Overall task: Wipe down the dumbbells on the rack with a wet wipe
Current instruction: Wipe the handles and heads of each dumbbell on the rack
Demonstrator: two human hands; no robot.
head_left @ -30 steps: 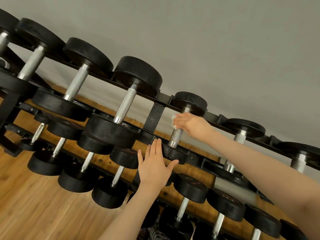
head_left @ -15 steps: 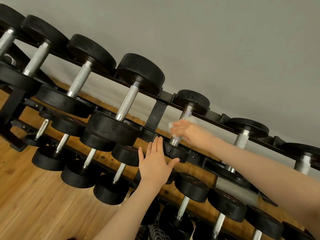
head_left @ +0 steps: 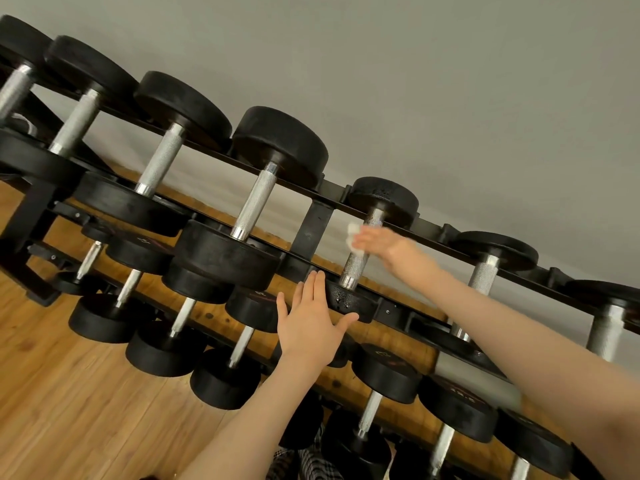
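Your right hand pinches the crumpled white wet wipe against one small black dumbbell's knurled steel handle while your flat, open left hand steadies its near head just beyond your fingertips, and the many other dumbbells look still to do.

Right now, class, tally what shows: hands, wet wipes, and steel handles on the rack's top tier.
Hands (left hand, right hand): 2
Wet wipe: 1
Top-tier steel handles: 7
Total: 10
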